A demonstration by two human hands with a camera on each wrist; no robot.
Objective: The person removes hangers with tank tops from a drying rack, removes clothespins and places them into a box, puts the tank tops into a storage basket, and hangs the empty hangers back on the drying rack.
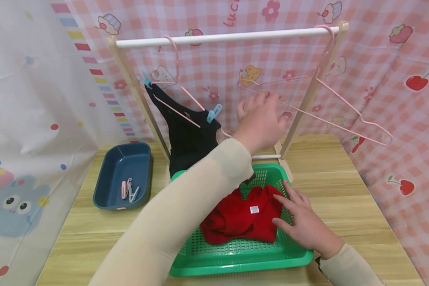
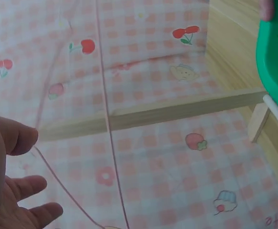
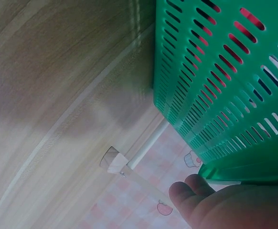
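My left hand [image 1: 262,121] reaches across to the pink hanger [image 1: 343,127] hooked on the right end of the rail. Its fingers are spread apart, and one fingertip [image 2: 24,138] meets or overlaps the hanger's wire; I cannot tell whether they touch. My right hand [image 1: 300,218] lies over the right rim of the green basket [image 1: 236,268], fingers fairly straight, the tips near a red garment [image 1: 236,218] with a white label inside. On a second pink hanger [image 1: 175,59], a black garment [image 1: 189,139] hangs by light blue clothespins [image 1: 213,114].
A wooden rack with a white rail [image 1: 228,38] stands behind the basket. At the left, a dark blue tray [image 1: 123,153] contains several clothespins [image 1: 130,190]. The wooden table [image 1: 343,190] meets a pink checked cloth backdrop [image 1: 218,16].
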